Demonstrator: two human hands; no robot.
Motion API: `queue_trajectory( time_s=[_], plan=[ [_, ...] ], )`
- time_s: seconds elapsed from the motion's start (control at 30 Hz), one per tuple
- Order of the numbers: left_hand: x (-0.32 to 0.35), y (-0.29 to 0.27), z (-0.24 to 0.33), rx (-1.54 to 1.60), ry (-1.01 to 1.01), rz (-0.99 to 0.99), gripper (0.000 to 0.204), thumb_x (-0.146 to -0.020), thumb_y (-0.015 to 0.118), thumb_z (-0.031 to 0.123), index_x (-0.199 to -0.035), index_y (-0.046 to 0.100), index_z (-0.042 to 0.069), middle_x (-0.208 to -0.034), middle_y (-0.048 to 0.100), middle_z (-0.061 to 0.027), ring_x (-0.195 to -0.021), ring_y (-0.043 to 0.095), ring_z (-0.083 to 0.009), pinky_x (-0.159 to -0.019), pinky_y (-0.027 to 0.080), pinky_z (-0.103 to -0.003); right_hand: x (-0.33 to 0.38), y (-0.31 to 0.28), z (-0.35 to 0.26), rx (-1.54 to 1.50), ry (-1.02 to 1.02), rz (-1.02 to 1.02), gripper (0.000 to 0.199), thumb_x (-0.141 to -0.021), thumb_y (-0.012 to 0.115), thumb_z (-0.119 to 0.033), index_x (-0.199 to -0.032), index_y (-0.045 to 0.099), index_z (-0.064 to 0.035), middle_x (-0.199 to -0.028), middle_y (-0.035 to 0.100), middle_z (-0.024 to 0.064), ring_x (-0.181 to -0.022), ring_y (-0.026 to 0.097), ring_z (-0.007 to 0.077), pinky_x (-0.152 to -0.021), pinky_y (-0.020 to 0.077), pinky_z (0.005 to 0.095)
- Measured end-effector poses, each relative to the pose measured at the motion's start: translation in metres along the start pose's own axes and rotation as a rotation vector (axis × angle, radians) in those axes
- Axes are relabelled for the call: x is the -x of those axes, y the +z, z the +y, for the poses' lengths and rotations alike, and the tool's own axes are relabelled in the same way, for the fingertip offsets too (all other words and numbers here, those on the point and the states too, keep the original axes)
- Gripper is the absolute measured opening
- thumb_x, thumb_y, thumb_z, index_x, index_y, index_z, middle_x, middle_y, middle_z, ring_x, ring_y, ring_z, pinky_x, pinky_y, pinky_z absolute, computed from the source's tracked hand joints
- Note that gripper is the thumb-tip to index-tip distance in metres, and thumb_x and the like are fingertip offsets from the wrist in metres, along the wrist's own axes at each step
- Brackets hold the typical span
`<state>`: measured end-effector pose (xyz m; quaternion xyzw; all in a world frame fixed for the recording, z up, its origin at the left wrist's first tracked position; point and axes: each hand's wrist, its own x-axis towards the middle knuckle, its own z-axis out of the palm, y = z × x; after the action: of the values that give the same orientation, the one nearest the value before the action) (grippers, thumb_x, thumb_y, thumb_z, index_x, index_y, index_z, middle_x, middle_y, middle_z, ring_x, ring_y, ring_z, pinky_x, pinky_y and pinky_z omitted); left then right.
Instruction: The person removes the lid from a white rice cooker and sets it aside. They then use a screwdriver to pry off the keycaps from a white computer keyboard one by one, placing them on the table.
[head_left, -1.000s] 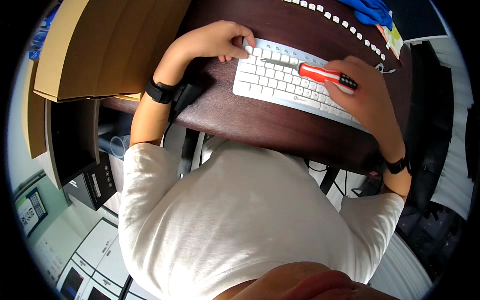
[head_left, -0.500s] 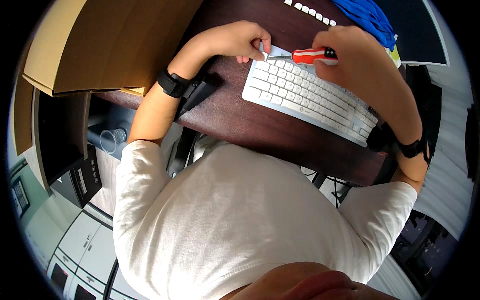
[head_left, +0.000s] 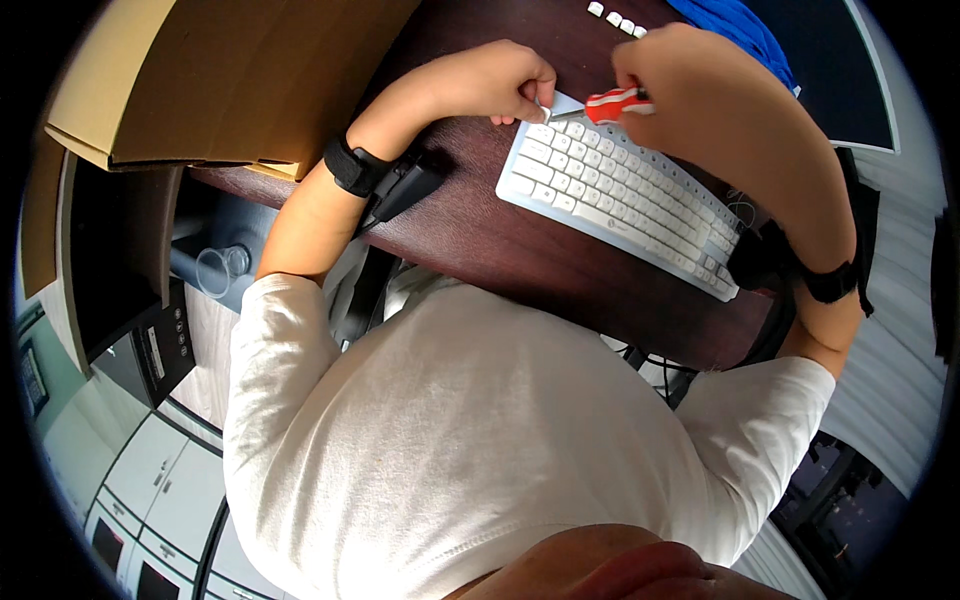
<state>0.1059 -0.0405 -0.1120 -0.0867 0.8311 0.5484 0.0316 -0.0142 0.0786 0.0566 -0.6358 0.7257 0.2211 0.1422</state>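
Keycap removal barely begun: left hand [head_left: 500, 85] pinching the white keyboard [head_left: 620, 200] at its far-left corner, right hand [head_left: 700, 90] gripping a red-handled screwdriver [head_left: 615, 103], a few loose keycaps [head_left: 612, 17] lying at the desk [head_left: 480, 230] far edge.

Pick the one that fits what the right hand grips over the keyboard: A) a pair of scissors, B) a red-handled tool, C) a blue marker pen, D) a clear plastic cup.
B: the right hand grips a red-handled tool whose tip points at the top-left corner of the white keyboard, where the left hand pinches the corner.
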Motion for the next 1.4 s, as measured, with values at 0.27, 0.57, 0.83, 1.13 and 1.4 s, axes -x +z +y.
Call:
queue_trajectory(
  time_s=[0.27, 0.57, 0.83, 1.13, 1.4],
  plan=[
    [0.003, 0.003, 0.004, -0.080, 0.033, 0.058, 0.014, -0.083, 0.069, 0.007, -0.090, 0.063, -0.004, -0.067, 0.062, -0.0080, -0.055, 0.057, -0.0127, -0.051, 0.047, -0.027, 0.009, 0.013, 0.051, 0.011, -0.324, 0.394, 0.019, -0.071, 0.077, -0.013, -0.088, 0.070, -0.0072, -0.084, 0.065, 0.0088, -0.074, 0.063, 0.0239, -0.066, 0.0487, 0.0332],
    [0.004, 0.006, 0.004, -0.061, 0.018, 0.064, 0.013, -0.084, 0.068, 0.007, -0.088, 0.062, -0.003, -0.066, 0.061, -0.0071, -0.055, 0.058, -0.0126, -0.052, 0.046, -0.027, -0.028, 0.028, 0.091, -0.238, -0.419, 0.212, 0.022, -0.074, 0.075, -0.009, -0.097, 0.072, -0.0075, -0.086, 0.065, 0.0065, -0.079, 0.063, 0.0200, -0.071, 0.0479, 0.0309],
    [0.005, 0.006, 0.005, -0.058, 0.017, 0.066, 0.012, -0.085, 0.068, 0.008, -0.089, 0.062, -0.002, -0.068, 0.061, -0.0073, -0.057, 0.058, -0.0127, -0.053, 0.047, -0.027, -0.067, 0.053, 0.128, -0.529, -0.406, -0.087, 0.028, -0.078, 0.073, -0.005, -0.105, 0.071, -0.0045, -0.100, 0.068, 0.0077, -0.095, 0.063, 0.0189, -0.093, 0.0468, 0.0310],
    [0.005, 0.005, 0.006, -0.041, -0.007, 0.057, 0.014, -0.085, 0.067, 0.008, -0.090, 0.060, -0.003, -0.068, 0.061, -0.0071, -0.058, 0.058, -0.0121, -0.053, 0.047, -0.027, -0.092, 0.097, 0.151, -0.670, -0.467, -0.120, 0.033, -0.079, 0.071, -0.002, -0.112, 0.068, -0.0039, -0.106, 0.068, 0.0077, -0.100, 0.063, 0.0179, -0.093, 0.0473, 0.0308],
    [0.003, 0.003, 0.007, 0.011, -0.012, 0.010, 0.013, -0.086, 0.067, 0.007, -0.089, 0.060, -0.004, -0.066, 0.059, -0.0066, -0.054, 0.056, -0.0117, -0.051, 0.045, -0.027, -0.094, 0.120, 0.151, -0.797, -0.493, -0.082, 0.031, -0.081, 0.069, -0.001, -0.112, 0.068, -0.0067, -0.105, 0.068, 0.0062, -0.100, 0.063, 0.0195, -0.094, 0.0482, 0.0323]
  ],
)
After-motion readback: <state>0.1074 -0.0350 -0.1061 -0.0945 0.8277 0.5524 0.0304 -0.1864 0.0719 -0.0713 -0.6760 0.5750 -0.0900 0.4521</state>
